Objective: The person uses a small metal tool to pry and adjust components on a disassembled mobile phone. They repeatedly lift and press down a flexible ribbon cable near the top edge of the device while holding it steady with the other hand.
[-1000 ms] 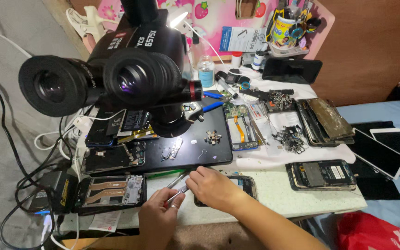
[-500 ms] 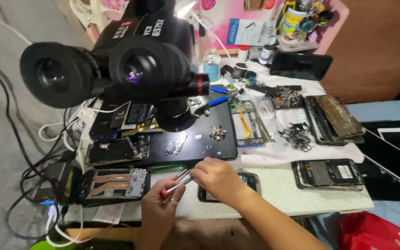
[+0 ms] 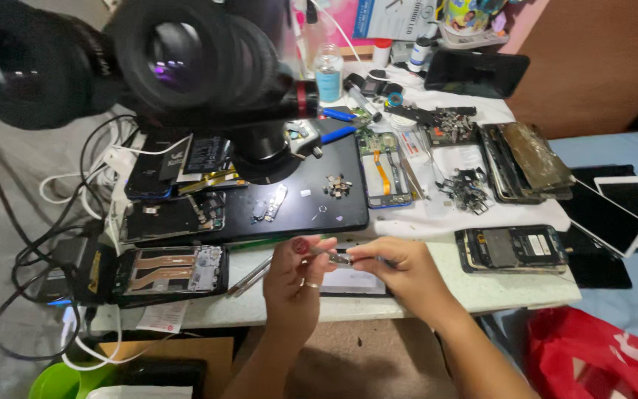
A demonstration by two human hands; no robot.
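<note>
Left hand (image 3: 298, 277) and right hand (image 3: 396, 267) both pinch a small metal part (image 3: 340, 258) between their fingertips

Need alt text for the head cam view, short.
Two hands meet over a cluttered phone-repair bench: the left hand and right hand pinch a small metal part between them. Opened phones, loose components and a black work mat surround them, with a microscope looming at top left.

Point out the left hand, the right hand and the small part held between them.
left hand (image 3: 298, 281), head view, back of the hand.
right hand (image 3: 399, 270), head view, the knuckles.
small metal part (image 3: 340, 258), head view, its middle between the fingertips.
</note>
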